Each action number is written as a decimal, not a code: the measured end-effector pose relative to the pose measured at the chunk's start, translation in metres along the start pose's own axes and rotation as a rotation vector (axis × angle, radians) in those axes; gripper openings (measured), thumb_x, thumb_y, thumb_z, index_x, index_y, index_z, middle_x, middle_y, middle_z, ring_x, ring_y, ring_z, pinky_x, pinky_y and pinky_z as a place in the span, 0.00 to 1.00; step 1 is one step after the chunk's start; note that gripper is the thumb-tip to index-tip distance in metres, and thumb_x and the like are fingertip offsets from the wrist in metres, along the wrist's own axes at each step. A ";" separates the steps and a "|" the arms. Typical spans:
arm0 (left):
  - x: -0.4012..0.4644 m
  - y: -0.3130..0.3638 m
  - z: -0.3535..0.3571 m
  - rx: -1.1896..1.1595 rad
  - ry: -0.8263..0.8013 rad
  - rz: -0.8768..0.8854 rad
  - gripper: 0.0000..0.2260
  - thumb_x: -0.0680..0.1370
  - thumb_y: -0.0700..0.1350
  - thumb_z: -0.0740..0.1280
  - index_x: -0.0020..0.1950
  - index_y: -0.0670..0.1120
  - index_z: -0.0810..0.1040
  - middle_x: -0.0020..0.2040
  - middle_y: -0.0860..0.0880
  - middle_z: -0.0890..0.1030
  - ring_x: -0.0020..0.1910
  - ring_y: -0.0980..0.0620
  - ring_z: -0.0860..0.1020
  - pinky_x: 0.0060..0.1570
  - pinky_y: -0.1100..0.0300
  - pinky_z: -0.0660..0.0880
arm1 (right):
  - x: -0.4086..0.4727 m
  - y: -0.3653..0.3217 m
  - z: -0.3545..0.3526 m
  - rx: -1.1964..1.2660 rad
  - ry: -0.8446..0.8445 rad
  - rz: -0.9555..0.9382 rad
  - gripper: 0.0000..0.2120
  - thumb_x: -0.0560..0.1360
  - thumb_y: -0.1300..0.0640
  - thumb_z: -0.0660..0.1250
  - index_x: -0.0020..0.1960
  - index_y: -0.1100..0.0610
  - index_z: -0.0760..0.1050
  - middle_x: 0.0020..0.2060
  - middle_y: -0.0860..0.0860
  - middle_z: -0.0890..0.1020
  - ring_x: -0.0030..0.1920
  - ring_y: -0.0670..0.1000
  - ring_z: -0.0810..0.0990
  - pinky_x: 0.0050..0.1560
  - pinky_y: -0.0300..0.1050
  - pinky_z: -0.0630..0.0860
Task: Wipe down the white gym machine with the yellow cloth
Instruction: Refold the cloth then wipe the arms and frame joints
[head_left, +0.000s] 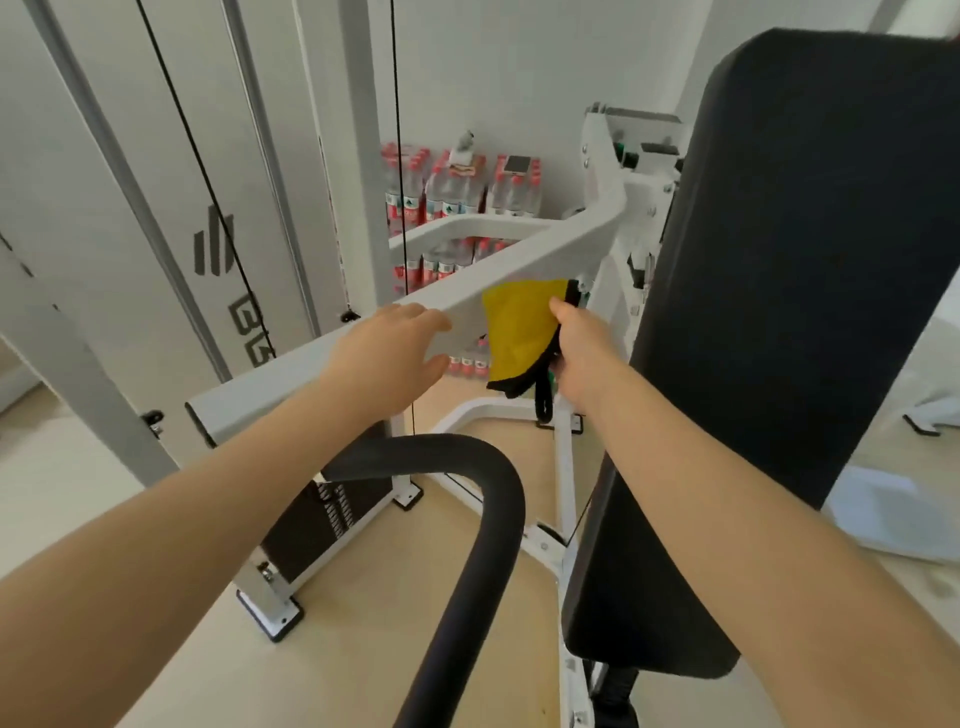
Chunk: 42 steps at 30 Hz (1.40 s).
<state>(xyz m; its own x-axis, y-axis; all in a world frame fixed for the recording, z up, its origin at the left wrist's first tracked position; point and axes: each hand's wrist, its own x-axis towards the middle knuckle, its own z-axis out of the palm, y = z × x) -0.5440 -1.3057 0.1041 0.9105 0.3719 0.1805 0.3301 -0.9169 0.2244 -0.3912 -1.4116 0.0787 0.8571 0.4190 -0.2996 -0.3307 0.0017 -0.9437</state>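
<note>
While the white arm bar (519, 249) of the gym machine is being steadied by the left hand (395, 348), the wiping is being carried on under and beside it. No clear mark of cleaned versus uncleaned metal is being shown, so progress is being judged only roughly: the job looks to be in its middle, with this bar being worked and the base frame (498, 410) below the bar, the uprights behind it and the black back pad (779, 312) to the right of it possibly being left for later.

The yellow cloth (519, 332) is being held bunched against the underside of the bar, just right of the left hand. It is being gripped by the right hand (576, 348), whose fingers are being curled round its black-edged side, the thumb (558, 306) lying on top and the yellow part hanging leftward from them. The left fingers (426, 317) are being wrapped over the bar's edge, thumb below, clasping it.
</note>
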 end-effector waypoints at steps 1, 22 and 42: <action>0.006 0.001 0.000 0.010 -0.013 -0.014 0.19 0.80 0.47 0.59 0.70 0.47 0.66 0.69 0.48 0.69 0.68 0.48 0.65 0.64 0.52 0.65 | 0.006 -0.004 0.000 0.013 0.002 -0.035 0.06 0.80 0.51 0.59 0.55 0.52 0.68 0.51 0.53 0.76 0.50 0.54 0.75 0.57 0.51 0.73; 0.142 -0.005 0.035 0.148 -0.116 -0.238 0.23 0.74 0.59 0.64 0.63 0.47 0.69 0.52 0.49 0.73 0.48 0.50 0.71 0.42 0.57 0.69 | 0.156 -0.036 0.006 -1.035 -0.411 -0.755 0.19 0.82 0.50 0.47 0.66 0.55 0.68 0.70 0.51 0.68 0.71 0.54 0.60 0.71 0.49 0.48; 0.164 -0.015 0.034 0.141 -0.224 -0.240 0.27 0.72 0.63 0.65 0.63 0.46 0.71 0.49 0.49 0.73 0.49 0.49 0.73 0.49 0.55 0.74 | 0.194 -0.029 0.017 -1.262 -0.141 -1.043 0.25 0.74 0.51 0.46 0.62 0.51 0.75 0.62 0.47 0.76 0.67 0.50 0.67 0.68 0.48 0.54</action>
<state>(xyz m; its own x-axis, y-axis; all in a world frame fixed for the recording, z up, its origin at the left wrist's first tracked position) -0.3909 -1.2362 0.0981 0.8300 0.5521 -0.0795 0.5577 -0.8243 0.0977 -0.2216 -1.3147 0.0503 0.4255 0.7861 0.4484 0.9041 -0.3473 -0.2490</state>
